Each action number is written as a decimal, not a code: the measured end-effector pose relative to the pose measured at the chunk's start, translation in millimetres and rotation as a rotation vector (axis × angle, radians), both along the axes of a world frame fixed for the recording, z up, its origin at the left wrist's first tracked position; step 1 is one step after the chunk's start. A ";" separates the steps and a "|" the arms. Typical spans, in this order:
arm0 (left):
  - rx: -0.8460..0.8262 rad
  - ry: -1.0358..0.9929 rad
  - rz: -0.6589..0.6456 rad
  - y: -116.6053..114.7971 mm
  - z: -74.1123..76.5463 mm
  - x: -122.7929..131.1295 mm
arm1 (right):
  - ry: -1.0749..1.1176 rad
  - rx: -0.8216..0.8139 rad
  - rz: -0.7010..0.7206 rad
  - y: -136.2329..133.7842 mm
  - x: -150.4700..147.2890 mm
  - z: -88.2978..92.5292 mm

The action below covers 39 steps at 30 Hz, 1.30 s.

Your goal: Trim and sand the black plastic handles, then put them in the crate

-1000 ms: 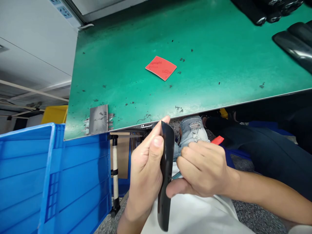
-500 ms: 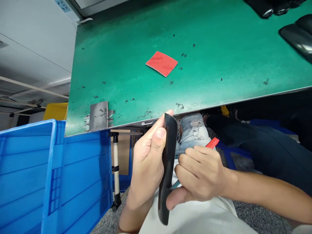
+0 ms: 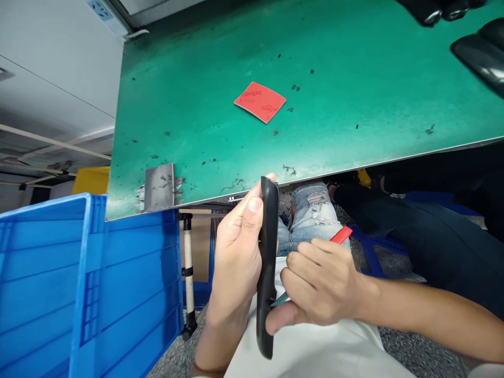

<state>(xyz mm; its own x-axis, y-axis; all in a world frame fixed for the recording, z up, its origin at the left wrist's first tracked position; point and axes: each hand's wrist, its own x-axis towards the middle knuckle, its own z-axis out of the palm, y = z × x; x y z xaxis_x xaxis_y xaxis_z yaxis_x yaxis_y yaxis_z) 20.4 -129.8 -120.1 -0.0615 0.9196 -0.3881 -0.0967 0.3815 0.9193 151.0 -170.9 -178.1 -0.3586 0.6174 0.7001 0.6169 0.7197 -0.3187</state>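
My left hand (image 3: pixel 238 252) is closed around a long, curved black plastic piece (image 3: pixel 269 231), thumb along its near face. The piece stands almost upright over my lap, in front of the table edge. In my closed right hand (image 3: pixel 318 281) is a tool with a red handle (image 3: pixel 342 234), its end sticking out behind the fingers. The tool's thin bluish-grey blade (image 3: pixel 281 299) reaches the right edge of the black piece in its lower part. My right thumb presses against the piece just below that spot. Most of the tool is hidden in my fist.
On the green table (image 3: pixel 197 94) lie a red square sandpaper sheet (image 3: pixel 260 102), a grey sheet (image 3: pixel 159 187) and scattered black shavings. Several glossy black pieces (image 3: pixel 482 58) rest at the far right. A blue crate (image 3: pixel 82 262) stands left. A person's dark-clothed leg (image 3: pixel 425 226) is at right.
The black piece has turned slightly and its top has shifted a little to the left. My right hand has moved slightly left with it, blade still at the edge.
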 end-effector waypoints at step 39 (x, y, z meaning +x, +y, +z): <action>0.288 -0.180 0.455 63.5 -6.8 -24.6 | 0.908 -0.873 0.271 -15.0 -25.9 -8.3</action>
<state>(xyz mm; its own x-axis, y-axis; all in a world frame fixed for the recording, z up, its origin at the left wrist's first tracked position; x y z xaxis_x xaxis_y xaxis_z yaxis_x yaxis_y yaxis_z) -4.1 -66.3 -126.9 -0.4324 0.8863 -0.1662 -0.3577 0.0006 0.9339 125.1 -185.9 -186.4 -0.1543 0.9747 0.1616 -0.1997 0.1295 -0.9713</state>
